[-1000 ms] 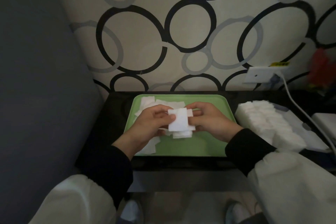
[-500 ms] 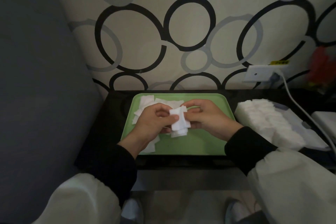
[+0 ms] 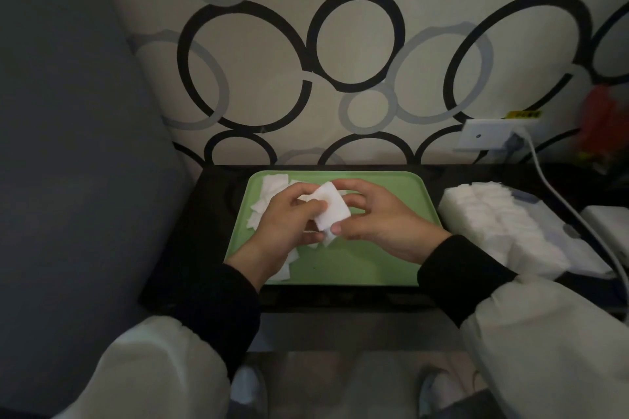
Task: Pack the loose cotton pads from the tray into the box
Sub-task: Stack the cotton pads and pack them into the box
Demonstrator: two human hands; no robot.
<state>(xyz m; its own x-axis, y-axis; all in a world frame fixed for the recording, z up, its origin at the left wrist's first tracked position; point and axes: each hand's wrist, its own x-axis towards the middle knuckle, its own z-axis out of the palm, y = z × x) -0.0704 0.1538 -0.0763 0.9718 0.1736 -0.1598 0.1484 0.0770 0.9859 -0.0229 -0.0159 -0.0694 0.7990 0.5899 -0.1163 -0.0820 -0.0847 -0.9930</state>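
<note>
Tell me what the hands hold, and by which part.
A small stack of pads: the left hand pinches its left edge, the right hand its lower right edge.

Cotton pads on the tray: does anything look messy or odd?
The loose pads lie strewn, overlapping, along the left side of the tray, and the stack held between the left hand and right hand is uneven, corners sticking out. The packed row at right looks tidy.
</note>
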